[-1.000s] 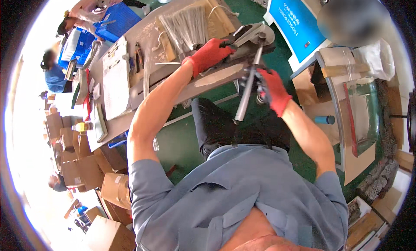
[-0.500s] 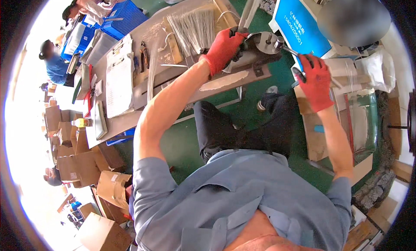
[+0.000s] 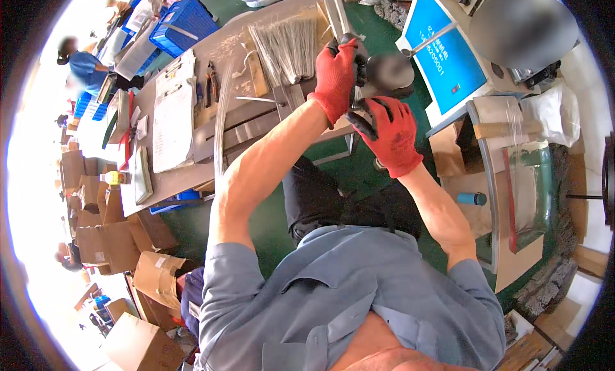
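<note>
My left hand (image 3: 337, 76), in a red and black work glove, is closed around a bundle of long, thin, pale strips (image 3: 332, 11) that sticks out beyond the fist. Just below and to its right is my right hand (image 3: 389, 135), gloved alike, with fingers curled toward the lower side of the left fist; what they grip is hidden. A round metal disc (image 3: 392, 74), blurred, lies right of the left hand. Beyond it a metal lever (image 3: 432, 40) slants up across the blue panel, apart from both hands. More thin strips (image 3: 282, 46) lie spread on the workbench (image 3: 221, 118).
Pliers (image 3: 212, 83) and a clipboard with papers (image 3: 174, 115) lie on the bench's left. A blue-fronted machine (image 3: 442, 57) stands at right, near a metal-framed stand (image 3: 490, 243). Blue crates (image 3: 182, 26) and cardboard boxes (image 3: 115, 249) fill the left; a person (image 3: 86, 70) is at far left.
My right hand has let go of the lever and come left to my left hand. The lever now points up and right. My left hand has turned more upright with the strips.
</note>
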Action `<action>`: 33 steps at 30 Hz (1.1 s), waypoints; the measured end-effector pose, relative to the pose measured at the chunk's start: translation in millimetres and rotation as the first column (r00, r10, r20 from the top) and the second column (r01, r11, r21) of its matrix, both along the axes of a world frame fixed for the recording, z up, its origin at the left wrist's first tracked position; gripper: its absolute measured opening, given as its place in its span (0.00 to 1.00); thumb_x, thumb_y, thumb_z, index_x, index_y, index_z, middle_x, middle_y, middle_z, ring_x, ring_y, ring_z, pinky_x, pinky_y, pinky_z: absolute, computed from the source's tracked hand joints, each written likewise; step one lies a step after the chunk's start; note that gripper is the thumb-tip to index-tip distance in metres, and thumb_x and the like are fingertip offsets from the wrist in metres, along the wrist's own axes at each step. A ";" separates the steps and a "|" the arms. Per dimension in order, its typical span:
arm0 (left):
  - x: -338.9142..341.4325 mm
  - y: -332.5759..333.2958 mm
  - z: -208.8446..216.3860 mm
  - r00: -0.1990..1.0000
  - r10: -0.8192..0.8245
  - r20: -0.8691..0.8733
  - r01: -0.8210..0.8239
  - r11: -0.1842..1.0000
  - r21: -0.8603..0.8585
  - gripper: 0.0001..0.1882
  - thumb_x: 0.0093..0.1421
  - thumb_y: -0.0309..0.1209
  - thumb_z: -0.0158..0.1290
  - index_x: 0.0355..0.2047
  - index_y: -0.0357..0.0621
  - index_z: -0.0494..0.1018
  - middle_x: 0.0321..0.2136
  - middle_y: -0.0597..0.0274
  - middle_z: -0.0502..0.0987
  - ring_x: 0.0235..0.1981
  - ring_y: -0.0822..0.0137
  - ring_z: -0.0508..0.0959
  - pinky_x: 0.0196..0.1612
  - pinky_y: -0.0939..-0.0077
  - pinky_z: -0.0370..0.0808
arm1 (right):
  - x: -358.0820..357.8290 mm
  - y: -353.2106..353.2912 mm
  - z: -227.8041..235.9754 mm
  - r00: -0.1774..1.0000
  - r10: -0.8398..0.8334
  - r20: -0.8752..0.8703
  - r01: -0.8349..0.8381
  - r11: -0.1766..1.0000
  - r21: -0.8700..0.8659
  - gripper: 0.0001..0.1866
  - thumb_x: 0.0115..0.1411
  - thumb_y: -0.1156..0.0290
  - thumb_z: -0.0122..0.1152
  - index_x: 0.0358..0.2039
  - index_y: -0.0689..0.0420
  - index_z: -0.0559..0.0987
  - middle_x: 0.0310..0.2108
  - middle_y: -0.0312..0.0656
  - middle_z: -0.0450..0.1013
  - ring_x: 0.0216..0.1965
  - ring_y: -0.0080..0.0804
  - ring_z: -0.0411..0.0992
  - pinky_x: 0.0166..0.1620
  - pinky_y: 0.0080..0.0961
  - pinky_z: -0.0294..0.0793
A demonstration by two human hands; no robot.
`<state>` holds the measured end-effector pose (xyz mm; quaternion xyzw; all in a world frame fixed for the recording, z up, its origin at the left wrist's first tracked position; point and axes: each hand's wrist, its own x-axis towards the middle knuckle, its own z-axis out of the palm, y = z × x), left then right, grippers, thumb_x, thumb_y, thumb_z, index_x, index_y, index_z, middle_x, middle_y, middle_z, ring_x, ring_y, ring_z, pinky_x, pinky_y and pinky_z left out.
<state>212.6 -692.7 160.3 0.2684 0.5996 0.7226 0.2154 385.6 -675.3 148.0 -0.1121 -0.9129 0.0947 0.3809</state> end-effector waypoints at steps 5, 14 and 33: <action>-5.1 1.3 -16.3 0.982 0.081 0.169 -0.098 0.991 0.091 0.14 0.66 0.41 0.47 0.38 0.43 0.73 0.22 0.68 0.71 0.21 0.74 0.69 0.22 0.74 0.68 | 1.1 -3.4 1.7 1.000 -0.015 0.023 0.016 0.999 -0.040 0.25 0.44 0.64 0.69 0.44 0.53 0.74 0.41 0.44 0.72 0.44 0.43 0.71 0.45 0.40 0.69; 7.0 -3.2 3.7 0.941 0.070 0.331 -0.147 0.965 0.215 0.12 0.64 0.42 0.51 0.34 0.47 0.69 0.19 0.67 0.71 0.14 0.70 0.70 0.18 0.74 0.68 | -5.9 -2.1 -3.1 0.996 -0.014 -0.091 -0.006 0.976 -0.218 0.17 0.46 0.66 0.68 0.38 0.55 0.77 0.36 0.46 0.74 0.39 0.48 0.73 0.42 0.41 0.71; -123.3 -44.9 25.8 0.863 0.192 0.468 -0.375 0.864 0.337 0.13 0.59 0.37 0.56 0.31 0.40 0.71 0.22 0.55 0.77 0.20 0.59 0.77 0.24 0.65 0.77 | 36.9 -7.0 -23.3 0.979 0.133 -0.152 -0.202 0.650 -0.733 0.15 0.45 0.68 0.71 0.34 0.56 0.77 0.33 0.44 0.76 0.37 0.41 0.75 0.41 0.33 0.73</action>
